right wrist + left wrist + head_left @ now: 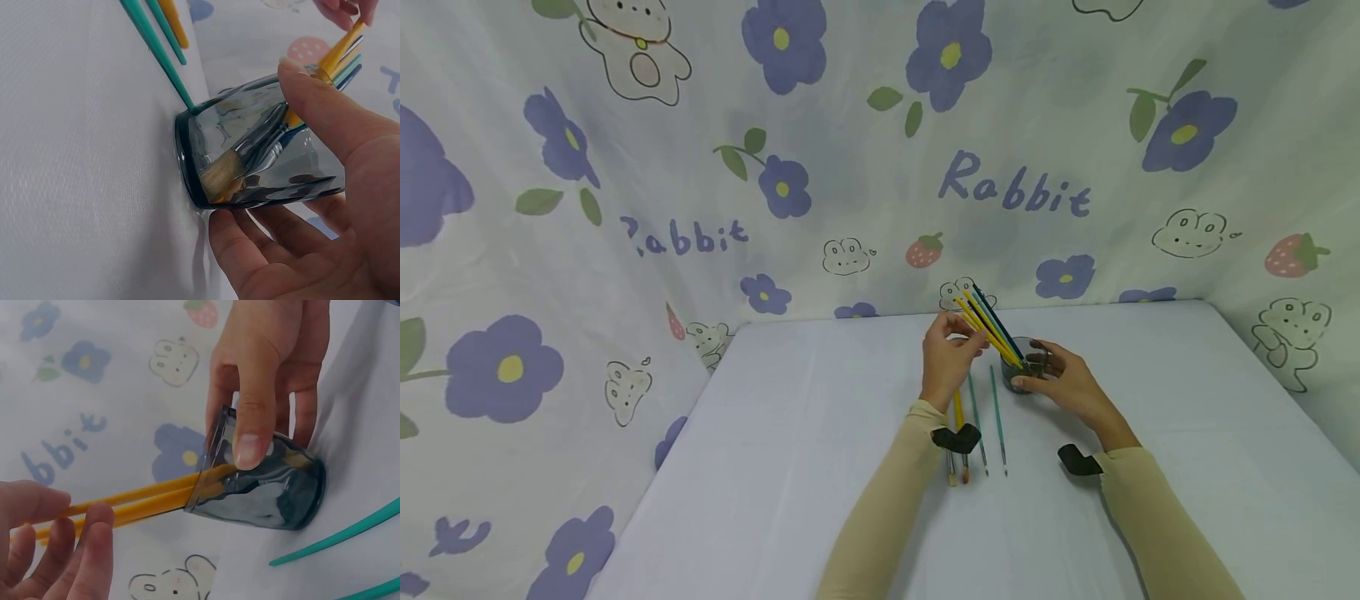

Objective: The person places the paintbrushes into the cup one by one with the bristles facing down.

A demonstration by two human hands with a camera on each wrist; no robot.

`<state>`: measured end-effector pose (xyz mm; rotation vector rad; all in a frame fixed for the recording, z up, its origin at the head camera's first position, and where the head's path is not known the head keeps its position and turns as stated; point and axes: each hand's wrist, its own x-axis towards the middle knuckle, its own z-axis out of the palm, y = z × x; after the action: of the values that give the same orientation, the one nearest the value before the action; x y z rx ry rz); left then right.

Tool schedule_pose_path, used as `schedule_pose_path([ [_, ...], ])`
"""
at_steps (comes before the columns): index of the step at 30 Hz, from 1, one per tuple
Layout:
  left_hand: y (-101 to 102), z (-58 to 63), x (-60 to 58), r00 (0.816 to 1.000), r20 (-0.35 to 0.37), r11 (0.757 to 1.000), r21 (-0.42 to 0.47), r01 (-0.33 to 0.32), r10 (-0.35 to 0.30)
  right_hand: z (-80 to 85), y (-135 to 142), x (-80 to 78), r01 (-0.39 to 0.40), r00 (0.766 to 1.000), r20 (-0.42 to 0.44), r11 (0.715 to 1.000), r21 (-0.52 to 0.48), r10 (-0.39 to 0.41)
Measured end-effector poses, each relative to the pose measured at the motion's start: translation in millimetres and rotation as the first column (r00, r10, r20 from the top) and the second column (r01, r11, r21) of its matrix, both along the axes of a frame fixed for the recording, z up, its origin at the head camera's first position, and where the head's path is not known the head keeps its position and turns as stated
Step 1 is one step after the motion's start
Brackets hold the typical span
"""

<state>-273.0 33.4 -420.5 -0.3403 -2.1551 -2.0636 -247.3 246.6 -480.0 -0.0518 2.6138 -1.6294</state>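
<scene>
My right hand [1071, 387] grips a dark tinted glass cup [275, 494] by its side, thumb on one face and fingers on the other. In the head view, several paintbrushes [997, 329] lean out of the cup to the left, with yellow, teal and dark blue handles. Their bristles [223, 176] rest against the inside of the cup near its base, seen through the glass in the right wrist view. My left hand [951, 354] pinches yellow brush handles [140, 506] near their upper ends, outside the rim.
On the white table [790, 450] lie two teal brushes, one a thin teal brush [998, 421], and beside them yellow-handled brushes [958, 408], partly behind my left wrist. A patterned cloth [850, 125] with flowers and rabbits hangs behind the table and along its left side.
</scene>
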Motion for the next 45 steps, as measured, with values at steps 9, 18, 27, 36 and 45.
schedule_pose_path([
  [9,-18,-0.4,4.3,0.998,0.055,0.983,-0.181,0.02,-0.01,-0.6,0,0.4,-0.003,1.0,-0.012,1.0,-0.001,0.003],
  [18,-45,-1.2,3.7,0.994,0.106,0.944,-0.325,0.065,-0.032,0.7,0,0.3,-0.007,1.0,0.001,1.0,-0.004,0.007],
  [27,-70,-15.0,-1.2,0.985,0.164,0.952,-0.306,0.007,0.045,-1.0,1,0.3,-0.019,1.0,-0.019,1.0,-0.023,0.019],
  [36,-79,-26.4,-2.8,0.975,0.205,0.933,-0.359,-0.011,0.09,2.2,-2,2.7,-0.015,1.0,0.003,1.0,-0.013,0.015],
  [45,-76,-33.3,-5.5,0.947,0.28,0.882,-0.471,-0.008,0.158,-1.2,1,-0.3,-0.011,1.0,0.012,1.0,-0.005,0.011],
])
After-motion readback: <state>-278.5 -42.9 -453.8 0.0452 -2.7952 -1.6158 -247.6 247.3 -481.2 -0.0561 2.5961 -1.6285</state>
